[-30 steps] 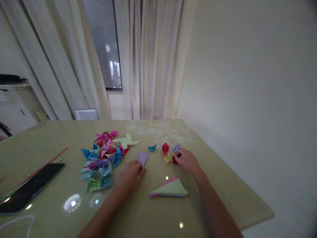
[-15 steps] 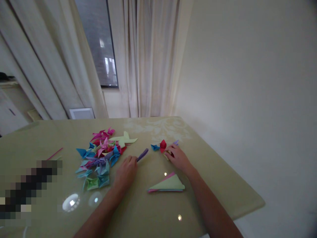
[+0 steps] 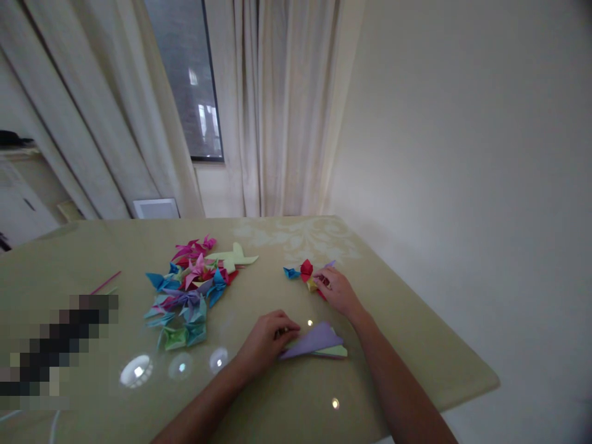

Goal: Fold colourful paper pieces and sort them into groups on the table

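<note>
A left hand (image 3: 268, 342) pinches, thumb and fingers together, the near-left edge of a purple folded-paper triangle (image 3: 319, 339), which lies over a flat pale-green one (image 3: 340, 352) just right of that hand. Ahead and to its right, the right hand (image 3: 340, 290) curls its fingers beside a yellow origami piece (image 3: 311, 285); whether they grip anything cannot be told. A red piece (image 3: 306, 269) and a blue one (image 3: 291, 272) sit left of the right hand, and the tip of a lilac one (image 3: 330, 264) shows just behind it. Well to the left hand's left and forward, a heap of multicoloured origami (image 3: 187, 296) spreads over the glossy worktop (image 3: 407, 351), a large pale-green cross-shaped paper (image 3: 237, 258) at its far right. Judging by the heap, many pieces look fully shaped, while the triangles by the left hand lie flat and unshaped; how many are left is unclear.
</note>
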A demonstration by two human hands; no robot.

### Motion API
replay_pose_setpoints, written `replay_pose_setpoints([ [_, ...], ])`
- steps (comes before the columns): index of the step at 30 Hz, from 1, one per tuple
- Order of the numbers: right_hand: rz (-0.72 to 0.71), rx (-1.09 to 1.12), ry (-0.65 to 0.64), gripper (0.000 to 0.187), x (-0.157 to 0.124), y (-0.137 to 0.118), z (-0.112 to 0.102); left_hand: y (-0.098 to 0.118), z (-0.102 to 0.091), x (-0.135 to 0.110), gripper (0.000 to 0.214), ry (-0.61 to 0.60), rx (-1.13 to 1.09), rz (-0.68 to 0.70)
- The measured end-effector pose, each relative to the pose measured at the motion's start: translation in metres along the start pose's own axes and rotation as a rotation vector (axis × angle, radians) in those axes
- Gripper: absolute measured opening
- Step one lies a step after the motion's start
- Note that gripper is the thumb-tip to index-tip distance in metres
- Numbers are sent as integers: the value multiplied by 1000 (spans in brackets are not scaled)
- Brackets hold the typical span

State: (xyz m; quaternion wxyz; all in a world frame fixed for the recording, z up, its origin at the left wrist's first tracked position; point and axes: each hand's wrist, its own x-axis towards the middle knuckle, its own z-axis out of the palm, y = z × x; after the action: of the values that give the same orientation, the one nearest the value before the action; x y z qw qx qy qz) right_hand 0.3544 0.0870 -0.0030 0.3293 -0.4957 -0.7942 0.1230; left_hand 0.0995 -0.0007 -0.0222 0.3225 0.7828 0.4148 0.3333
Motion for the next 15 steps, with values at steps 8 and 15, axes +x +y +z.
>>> replay_pose_setpoints([
  [8,-53,-47,47,15,1,-5,0,-37,-90,-6,39,444,1013,-318],
  [15,-28,136,187,21,-1,-11,-2,-48,-94,-4,25,524,890,-110],
])
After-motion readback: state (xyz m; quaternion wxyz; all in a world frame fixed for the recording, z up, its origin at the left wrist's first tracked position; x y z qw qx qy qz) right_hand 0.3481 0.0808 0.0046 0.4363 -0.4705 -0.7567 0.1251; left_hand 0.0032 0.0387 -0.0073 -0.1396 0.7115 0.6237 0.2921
